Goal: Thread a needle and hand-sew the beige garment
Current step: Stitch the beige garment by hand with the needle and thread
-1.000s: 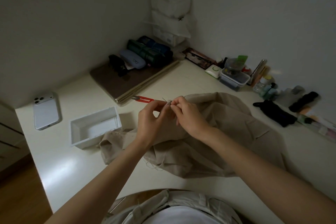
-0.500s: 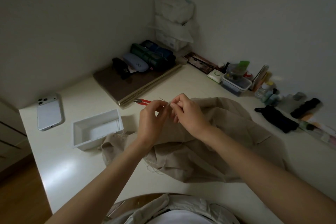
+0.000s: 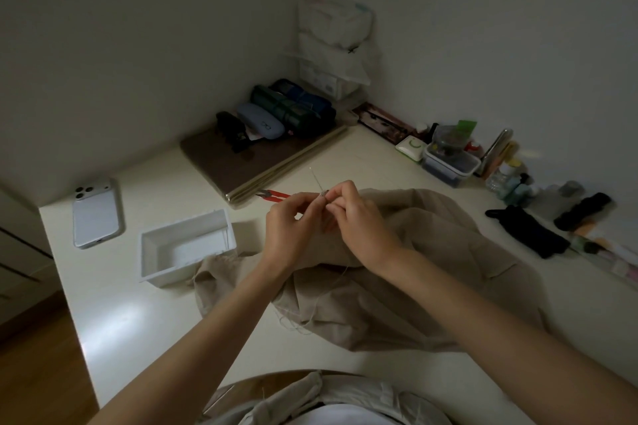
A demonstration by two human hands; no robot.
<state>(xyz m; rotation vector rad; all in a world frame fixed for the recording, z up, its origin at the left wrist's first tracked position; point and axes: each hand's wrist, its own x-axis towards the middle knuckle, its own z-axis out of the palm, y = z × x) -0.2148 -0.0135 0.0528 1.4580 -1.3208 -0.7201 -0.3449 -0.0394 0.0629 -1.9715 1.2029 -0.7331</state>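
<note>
The beige garment lies crumpled on the white table under both hands. My left hand and my right hand meet fingertip to fingertip above it. A thin needle sticks up and to the left from between the pinching fingertips, with a small grey piece at its base. My right hand pinches that base; my left hand's thumb and forefinger pinch close beside it. A pale thread hangs from the hands down over the cloth.
Red thread snips lie just beyond my left hand. A white tray stands to the left and a white phone beyond it. A dark board with cases, small containers and black items line the far side.
The needle now stands out longer and higher above the fingertips than before. Both hands stay together above the garment, barely shifted.
</note>
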